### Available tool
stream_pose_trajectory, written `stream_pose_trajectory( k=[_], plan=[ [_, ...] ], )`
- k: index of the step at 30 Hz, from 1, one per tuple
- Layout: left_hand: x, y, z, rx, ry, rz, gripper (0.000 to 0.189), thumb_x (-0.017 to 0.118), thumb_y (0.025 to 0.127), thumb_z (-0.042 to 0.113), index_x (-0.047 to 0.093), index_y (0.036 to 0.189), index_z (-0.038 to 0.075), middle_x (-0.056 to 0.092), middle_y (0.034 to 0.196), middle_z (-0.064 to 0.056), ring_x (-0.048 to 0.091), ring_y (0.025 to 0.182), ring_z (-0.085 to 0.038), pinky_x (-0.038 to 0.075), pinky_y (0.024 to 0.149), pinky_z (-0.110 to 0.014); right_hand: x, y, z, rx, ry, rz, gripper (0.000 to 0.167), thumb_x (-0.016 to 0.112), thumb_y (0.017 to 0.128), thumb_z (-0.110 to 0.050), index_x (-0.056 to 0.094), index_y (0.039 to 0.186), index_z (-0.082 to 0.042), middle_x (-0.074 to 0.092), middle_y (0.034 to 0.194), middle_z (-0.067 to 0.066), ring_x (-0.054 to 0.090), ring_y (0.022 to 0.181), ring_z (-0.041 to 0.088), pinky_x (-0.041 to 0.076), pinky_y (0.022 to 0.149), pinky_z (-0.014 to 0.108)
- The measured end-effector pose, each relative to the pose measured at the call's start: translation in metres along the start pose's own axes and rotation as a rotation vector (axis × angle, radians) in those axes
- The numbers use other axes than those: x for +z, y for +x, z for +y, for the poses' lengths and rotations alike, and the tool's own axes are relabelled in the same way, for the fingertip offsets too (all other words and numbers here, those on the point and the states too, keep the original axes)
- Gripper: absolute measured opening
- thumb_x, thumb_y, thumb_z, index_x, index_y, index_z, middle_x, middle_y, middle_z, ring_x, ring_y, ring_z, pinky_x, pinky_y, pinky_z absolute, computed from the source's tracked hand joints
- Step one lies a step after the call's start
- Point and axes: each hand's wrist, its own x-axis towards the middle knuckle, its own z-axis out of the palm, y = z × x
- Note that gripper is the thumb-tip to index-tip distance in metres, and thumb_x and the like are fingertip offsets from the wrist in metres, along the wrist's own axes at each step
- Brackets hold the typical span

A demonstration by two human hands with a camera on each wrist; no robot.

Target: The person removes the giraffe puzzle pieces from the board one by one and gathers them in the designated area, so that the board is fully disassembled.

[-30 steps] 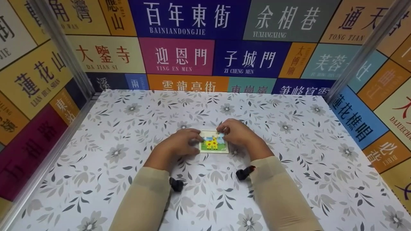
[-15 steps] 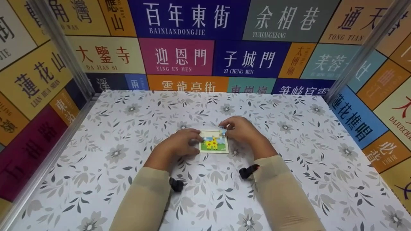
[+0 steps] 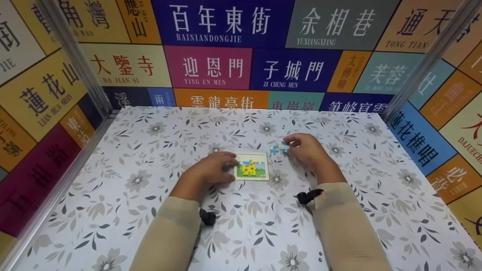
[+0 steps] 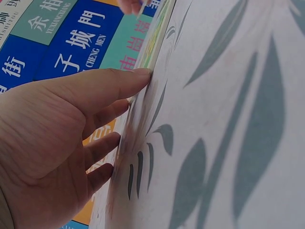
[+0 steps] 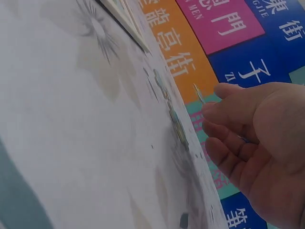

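Left hand [image 3: 208,169] relaxed, touching giraffe puzzle [image 3: 250,172] between hands, right hand [image 3: 308,151] pinching one piece [image 5: 198,94], loose pieces [image 3: 275,149] just beside it.

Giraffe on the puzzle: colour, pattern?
The giraffe is yellow with red spots; the head view shows it best.

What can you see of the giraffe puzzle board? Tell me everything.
The puzzle board is a thin, roughly square panel with a pale cream rim, perhaps wood. It shows a yellow giraffe with reddish spots on green grass against blue; the far strip is bare cream. It lies flat on the flower-patterned tabletop. The person's left hand touches its left side, thumb toward the near corner.
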Motion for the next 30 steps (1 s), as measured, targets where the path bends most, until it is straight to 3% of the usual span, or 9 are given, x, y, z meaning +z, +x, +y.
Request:
stream_pose_trajectory(
  k=[3,11,23,30],
  plan=[
    [0.000,-0.001,0.001,-0.011,0.000,0.005,0.050,0.081,0.092,0.028,0.068,0.140,0.028,0.044,0.169,0.012,0.030,0.164,-0.022,0.024,0.136,-0.049,-0.010,-0.003,0.009,0.037,0.020,0.004,0.041,0.060,0.105,-0.011,0.065,0.144,-0.018,0.064,0.144,0.008,0.059,0.132,0.032,0.054,0.107,0.049],
    [0.002,-0.002,0.002,-0.065,-0.013,0.007,0.058,0.082,0.092,0.031,0.064,0.147,0.031,0.043,0.169,0.017,0.029,0.165,-0.019,0.023,0.136,-0.049,-0.029,-0.005,0.032,0.031,-0.031,0.021,0.042,0.057,0.106,-0.009,0.063,0.147,-0.014,0.063,0.148,0.013,0.058,0.137,0.035,0.052,0.109,0.051],
    [0.001,-0.001,0.001,-0.016,-0.012,0.006,0.059,0.082,0.092,0.029,0.063,0.148,0.026,0.044,0.169,0.012,0.031,0.164,-0.022,0.024,0.136,-0.048,-0.026,-0.001,0.049,0.044,-0.026,-0.007,0.044,0.061,0.101,-0.007,0.063,0.145,-0.011,0.064,0.146,0.014,0.056,0.136,0.034,0.047,0.114,0.051],
    [0.000,-0.001,0.001,-0.024,-0.008,-0.006,0.060,0.082,0.093,0.029,0.062,0.150,0.025,0.043,0.170,0.012,0.029,0.164,-0.021,0.023,0.136,-0.048,-0.025,-0.002,0.048,0.047,-0.028,-0.018,0.043,0.059,0.103,-0.007,0.062,0.145,-0.014,0.064,0.147,0.013,0.056,0.138,0.035,0.050,0.112,0.051]
  ],
)
